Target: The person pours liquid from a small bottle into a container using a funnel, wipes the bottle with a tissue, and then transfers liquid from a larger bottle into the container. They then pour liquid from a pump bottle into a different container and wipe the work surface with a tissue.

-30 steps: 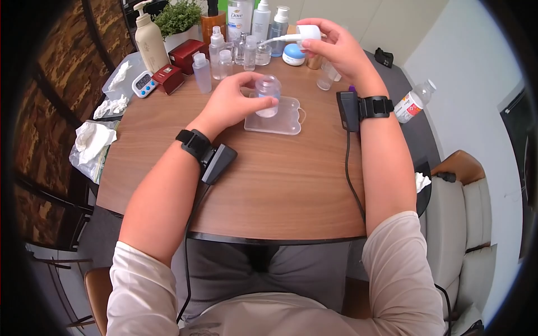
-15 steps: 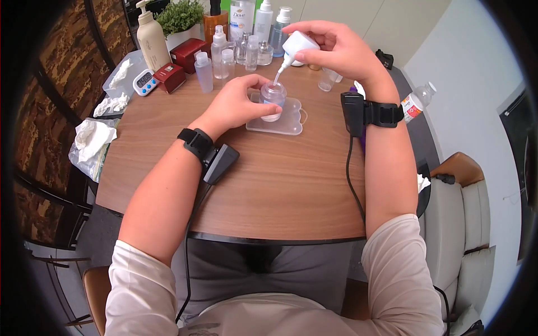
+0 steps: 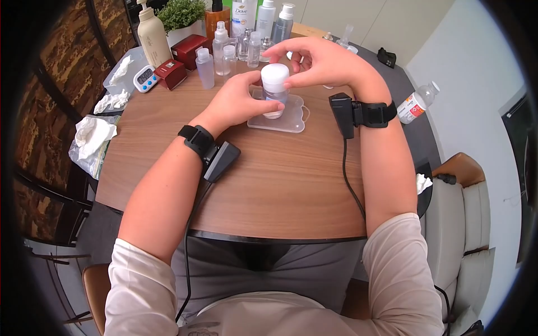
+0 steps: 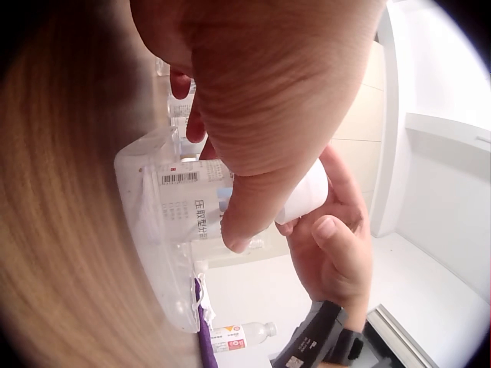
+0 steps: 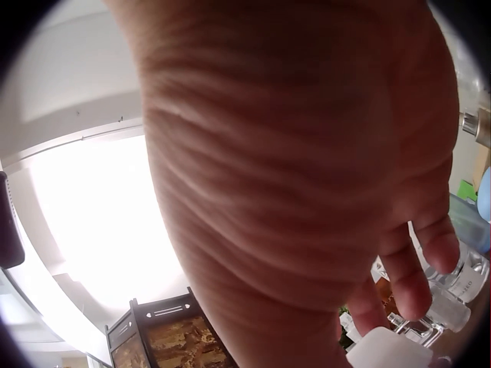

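My left hand [image 3: 238, 101] grips a small clear bottle [image 4: 184, 199] with printed text and a barcode, thumb in front and fingers behind. The bottle stands upright over a flat clear plastic tray [image 3: 294, 124]. A white cap [image 3: 274, 77] now sits on its top; the tube that hung from it is hidden inside or behind the grip. My right hand [image 3: 330, 64] is around the cap with loosely spread fingers, thumb by its right side and index finger reaching past its far edge. In the right wrist view the fingers curve loosely beyond the white cap [image 5: 387, 349].
Behind the hands stand several clear bottles [image 3: 221, 50], red boxes [image 3: 170, 77], a beige pump bottle [image 3: 152, 36] and a potted plant [image 3: 180, 15]. A timer [image 3: 145, 80] is at the left. A labelled drink bottle [image 3: 417, 103] lies beyond the right arm.
My right hand has moved left and down, lowering the white cap with its tube into the bottle until the cap covers the mouth; its fingers have loosened. My left hand keeps its grip.
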### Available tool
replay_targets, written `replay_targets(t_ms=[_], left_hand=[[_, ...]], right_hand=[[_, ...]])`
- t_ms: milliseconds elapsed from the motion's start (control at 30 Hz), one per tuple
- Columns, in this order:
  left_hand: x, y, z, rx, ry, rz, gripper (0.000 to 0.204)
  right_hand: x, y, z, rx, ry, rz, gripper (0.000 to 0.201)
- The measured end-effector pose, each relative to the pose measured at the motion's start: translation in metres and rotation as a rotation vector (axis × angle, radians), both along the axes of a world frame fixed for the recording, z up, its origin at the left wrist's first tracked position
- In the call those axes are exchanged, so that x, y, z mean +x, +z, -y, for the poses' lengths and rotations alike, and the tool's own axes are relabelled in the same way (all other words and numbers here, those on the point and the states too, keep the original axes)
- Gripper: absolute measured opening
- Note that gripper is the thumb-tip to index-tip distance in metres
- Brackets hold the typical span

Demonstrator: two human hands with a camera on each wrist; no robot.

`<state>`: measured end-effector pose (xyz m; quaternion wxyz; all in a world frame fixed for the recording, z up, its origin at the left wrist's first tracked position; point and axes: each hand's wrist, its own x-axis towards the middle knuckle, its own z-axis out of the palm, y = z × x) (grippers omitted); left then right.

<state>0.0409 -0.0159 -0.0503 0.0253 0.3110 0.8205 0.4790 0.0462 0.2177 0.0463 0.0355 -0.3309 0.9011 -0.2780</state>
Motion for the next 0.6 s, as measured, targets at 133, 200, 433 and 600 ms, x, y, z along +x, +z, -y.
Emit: replay_targets(t_ms=[133, 200, 433, 600], left_hand=[[-0.002, -0.004, -0.001, 0.000, 0.008, -0.023, 0.073], [-0.002, -0.005, -0.001, 0.024, 0.006, -0.026, 0.071], [-0.004, -0.008, -0.001, 0.016, -0.005, -0.073, 0.064], [-0.003, -0.006, -0.001, -0.008, 0.008, -0.072, 0.063]], right_hand=[[0.002, 0.001, 0.000, -0.015, 0.016, -0.007, 0.061], [0.006, 0.005, 0.003, 0.063, -0.040, -0.014, 0.060], [0.005, -0.003, 0.003, 0.121, -0.066, -0.156, 0.056], [0.015, 0.008, 0.013, 0.074, -0.030, -0.089, 0.054]])
